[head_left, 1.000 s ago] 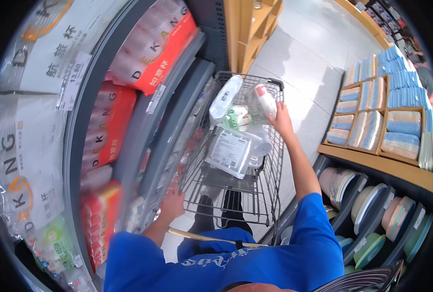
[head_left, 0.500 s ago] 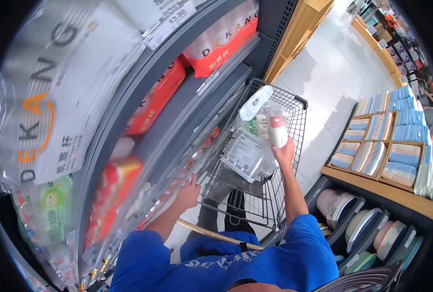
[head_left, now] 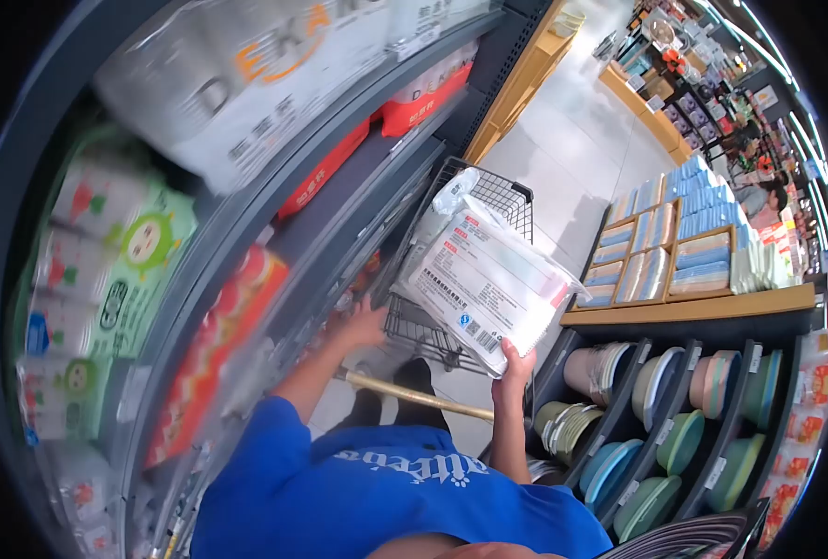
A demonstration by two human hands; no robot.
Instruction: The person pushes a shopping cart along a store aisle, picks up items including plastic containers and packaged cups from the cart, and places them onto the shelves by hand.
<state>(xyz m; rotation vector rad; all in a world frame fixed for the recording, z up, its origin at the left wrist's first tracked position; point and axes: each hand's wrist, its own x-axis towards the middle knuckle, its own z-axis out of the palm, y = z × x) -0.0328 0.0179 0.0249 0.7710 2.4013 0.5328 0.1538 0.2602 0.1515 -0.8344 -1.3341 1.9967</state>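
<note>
My right hand point(head_left: 515, 368) grips the lower corner of a large white plastic-wrapped pack point(head_left: 488, 284) printed with red and black text, a blue mark and a barcode. The pack is held tilted over the wire shopping cart point(head_left: 502, 197) and covers much of its inside. Behind its upper left edge, a small white-wrapped pack point(head_left: 453, 194) shows in the cart. My left hand point(head_left: 363, 326) is empty, its fingers apart, between the shelf and the cart's near left side. A tan bar point(head_left: 414, 393) crosses in front of my body.
Grey shelves point(head_left: 339, 200) on the left hold DEKANG packs point(head_left: 265, 84) and a green pack point(head_left: 144, 270). At right stand slots of stacked bowls point(head_left: 684, 443) and a wooden-edged display point(head_left: 693, 303) of folded blue and beige cloths. Tiled floor point(head_left: 572, 121) runs beyond the cart.
My right hand has let go of the white roll-shaped pack with a red label and now holds the large white pack, raised above the cart. My view has shifted right.
</note>
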